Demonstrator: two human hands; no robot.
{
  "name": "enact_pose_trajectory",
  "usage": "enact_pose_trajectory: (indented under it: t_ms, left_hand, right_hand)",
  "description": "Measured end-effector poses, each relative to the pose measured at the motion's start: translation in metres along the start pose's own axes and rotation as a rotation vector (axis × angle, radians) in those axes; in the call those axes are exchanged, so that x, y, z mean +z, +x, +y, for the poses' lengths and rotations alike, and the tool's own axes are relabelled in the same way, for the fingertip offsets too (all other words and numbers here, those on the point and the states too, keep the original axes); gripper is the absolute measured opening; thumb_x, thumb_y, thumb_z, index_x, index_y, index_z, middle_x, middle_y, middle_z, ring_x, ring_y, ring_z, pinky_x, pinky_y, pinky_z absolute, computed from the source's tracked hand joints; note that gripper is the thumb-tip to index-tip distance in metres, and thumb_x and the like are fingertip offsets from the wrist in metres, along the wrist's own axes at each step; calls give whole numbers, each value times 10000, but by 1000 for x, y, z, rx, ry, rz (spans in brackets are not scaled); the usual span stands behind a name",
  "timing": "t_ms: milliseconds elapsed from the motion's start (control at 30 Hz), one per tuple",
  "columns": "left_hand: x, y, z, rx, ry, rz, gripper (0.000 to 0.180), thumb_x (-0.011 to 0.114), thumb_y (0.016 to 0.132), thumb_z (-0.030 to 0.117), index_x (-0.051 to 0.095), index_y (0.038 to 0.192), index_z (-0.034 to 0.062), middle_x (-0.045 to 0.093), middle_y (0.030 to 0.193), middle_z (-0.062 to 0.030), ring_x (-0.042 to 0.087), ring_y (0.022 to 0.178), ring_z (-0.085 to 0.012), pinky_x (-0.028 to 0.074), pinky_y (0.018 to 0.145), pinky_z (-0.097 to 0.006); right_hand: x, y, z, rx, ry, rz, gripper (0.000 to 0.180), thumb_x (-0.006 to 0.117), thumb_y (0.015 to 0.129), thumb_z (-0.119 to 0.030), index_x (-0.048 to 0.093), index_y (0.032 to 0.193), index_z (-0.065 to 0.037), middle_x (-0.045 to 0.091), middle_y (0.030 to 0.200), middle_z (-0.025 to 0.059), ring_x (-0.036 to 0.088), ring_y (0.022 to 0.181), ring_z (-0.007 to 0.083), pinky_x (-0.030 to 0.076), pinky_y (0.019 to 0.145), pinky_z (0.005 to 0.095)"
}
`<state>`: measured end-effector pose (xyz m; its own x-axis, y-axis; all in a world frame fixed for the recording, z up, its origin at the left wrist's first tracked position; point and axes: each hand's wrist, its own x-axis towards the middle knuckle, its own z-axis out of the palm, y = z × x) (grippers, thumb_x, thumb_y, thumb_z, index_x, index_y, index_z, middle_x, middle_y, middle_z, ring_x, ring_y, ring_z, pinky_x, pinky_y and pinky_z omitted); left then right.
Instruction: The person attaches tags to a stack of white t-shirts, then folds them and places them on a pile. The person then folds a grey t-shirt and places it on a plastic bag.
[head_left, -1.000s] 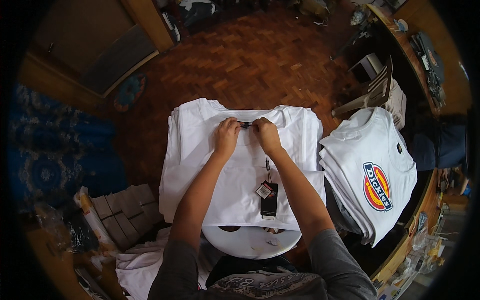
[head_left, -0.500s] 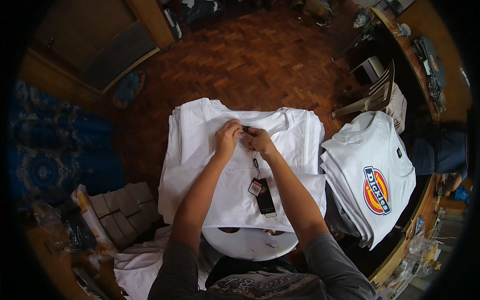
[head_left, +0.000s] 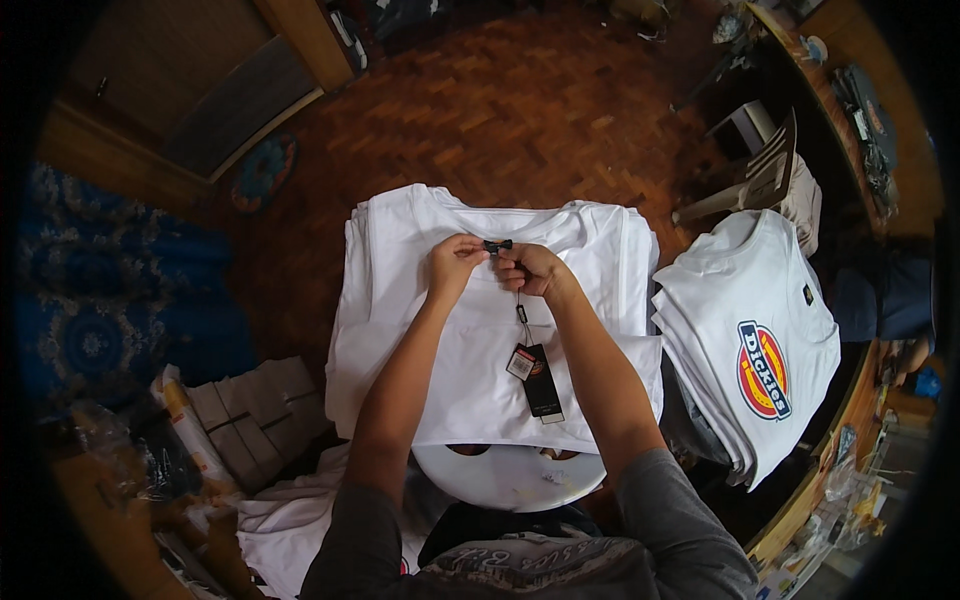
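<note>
Pinched between the fingertips of both hands, a small black fastener sat at the collar of the white T-shirt at centre frame as we worked. Our left hand closed on its left end and our right hand on its right, both grips narrow and tight. From the fastener a thin string ran down to the hang tags, one black and long, one small and pale, which lay on the shirt's chest between our forearms.

A second before, our right hand had rested higher and the tags had sat lower on the shirt, near its folded hem; by this moment they had been drawn up toward the collar and the string ran straighter. We judged the tag to be at the point of being fixed to the neckline, not yet let go.

The shirt lay on a stack of white shirts over a round white stool. At right of frame sat a second pile of white shirts with a round red and yellow emblem. Folded cardboard boxes stood at lower left, on the parquet floor.
</note>
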<state>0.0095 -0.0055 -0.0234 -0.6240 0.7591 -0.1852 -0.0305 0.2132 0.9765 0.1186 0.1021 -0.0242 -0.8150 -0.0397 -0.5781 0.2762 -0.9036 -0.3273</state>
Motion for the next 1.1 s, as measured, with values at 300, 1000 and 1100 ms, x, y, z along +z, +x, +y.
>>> enact_pose_trajectory:
  t_ms: [300,1000,1100]
  left_hand:
    - [-6,0,16,6,229,92,63,582,641,11,519,638,9,544,584,-45,541,517,-110,404,461,-207]
    - [-16,-44,33,171,1033,-405,21,552,626,37,559,620,18,546,738,-133,554,631,-224,453,542,-313]
    - [-10,-37,31,-254,228,-474,64,578,660,32,542,686,-13,560,760,-126,568,652,-186,465,571,-261]
  right_hand:
    - [13,-13,1,-197,-68,334,60,449,767,-100,486,756,-54,471,582,17,400,439,99,369,410,213]
    - [12,-53,72,-596,-690,700,118,513,719,-54,569,780,30,545,609,58,468,521,83,389,491,211]
    - [8,-53,74,-602,-619,626,112,506,722,-36,565,781,38,532,597,34,446,519,64,378,482,197]
